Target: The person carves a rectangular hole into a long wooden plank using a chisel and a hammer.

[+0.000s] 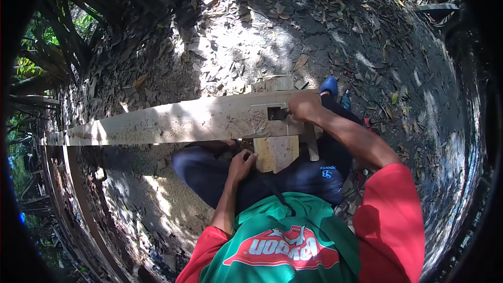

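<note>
A long pale wooden beam (pixel 204 118) lies across in front of me, with a dark square hole (pixel 275 112) cut near its right end and pencil lines around it. My right hand (pixel 305 108) is closed in a fist just right of the hole, shut on a thin dark tool whose tip shows at the hole's edge; the rest is hidden. Below that hand a wooden handle (pixel 313 147) lies crosswise, its head not visible. Under the beam a yellowish wooden block (pixel 276 154) sticks out towards me. My left hand (pixel 243 164), fingers bent, grips the block's left edge.
My bent legs in dark trousers (pixel 204 175) are under and beside the beam. A blue shoe (pixel 329 85) shows beyond its right end. Dry leaves (pixel 301 63) and wood chips cover the ground. Further timbers (pixel 78 183) run along the left. A short wood piece (pixel 272 84) lies behind the beam.
</note>
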Demonstrator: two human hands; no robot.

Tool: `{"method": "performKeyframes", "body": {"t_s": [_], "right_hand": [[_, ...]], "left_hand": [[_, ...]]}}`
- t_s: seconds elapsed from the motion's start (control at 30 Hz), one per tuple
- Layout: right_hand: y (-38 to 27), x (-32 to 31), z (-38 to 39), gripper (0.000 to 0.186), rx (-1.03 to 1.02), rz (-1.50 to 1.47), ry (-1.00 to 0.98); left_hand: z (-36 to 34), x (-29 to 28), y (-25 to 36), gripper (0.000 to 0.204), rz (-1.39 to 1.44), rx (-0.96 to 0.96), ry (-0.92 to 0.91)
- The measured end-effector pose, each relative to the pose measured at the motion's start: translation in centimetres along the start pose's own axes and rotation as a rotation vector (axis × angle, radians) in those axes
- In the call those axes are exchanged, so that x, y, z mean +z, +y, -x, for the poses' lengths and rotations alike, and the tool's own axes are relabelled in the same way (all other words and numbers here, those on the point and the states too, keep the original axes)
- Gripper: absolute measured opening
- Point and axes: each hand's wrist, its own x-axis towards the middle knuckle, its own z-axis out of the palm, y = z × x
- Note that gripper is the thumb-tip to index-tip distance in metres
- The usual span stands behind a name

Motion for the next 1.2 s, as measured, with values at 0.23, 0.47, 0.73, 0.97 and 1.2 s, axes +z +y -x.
{"method": "performKeyframes", "body": {"t_s": [0.23,0.47,0.73,0.97,1.2], "right_hand": [[-0.8,3.4,-0.4,0.022,0.044,-0.016,0.075],[1.0,4.7,-1.1,0.021,0.029,-0.044,0.163],[2.2,5.9,0.4,0.022,0.004,-0.146,0.224],[4.5,6.1,2.3,0.035,-0.023,-0.318,0.239],[6.2,7.0,2.7,0.044,-0.007,-0.426,0.201]], "left_hand": [[-0.9,0.4,0.5,0.04,-0.001,-0.051,-0.042],[-0.9,0.6,-0.6,0.041,0.005,-0.03,-0.025],[0.0,0.6,-0.1,0.037,0.161,0.014,0.011],[-0.3,0.8,0.2,0.035,0.219,-0.01,0.02],[-1.5,1.2,0.6,0.036,0.03,0.006,0.002]]}}
